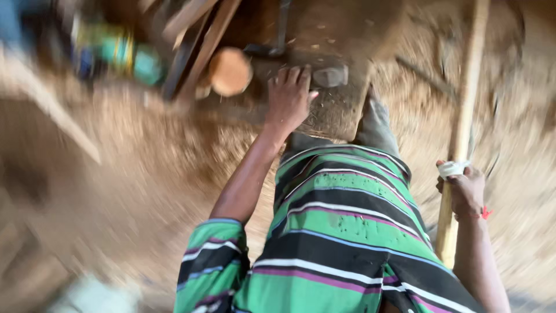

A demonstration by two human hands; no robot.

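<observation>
While the view is blurred by motion, the left hand (288, 98) lies palm down with fingers spread on a dark wooden block (333, 113), gripping nothing, its arm stretched straight forward from a green striped sleeve (211, 264). Just beside its fingertips, to the right, sits a small grey metal tool head (330, 76), near but seemingly not touching. The right hand (465, 188) is closed around a long pale wooden pole (463, 124) that stands nearly upright at the person's right side; 1 finger wears a white wrap and the wrist a red thread. Left of the block lies a round tan wooden disc (230, 71), and farther left a blurred green and yellow package (124, 52) on the sawdust floor (145, 162).
</observation>
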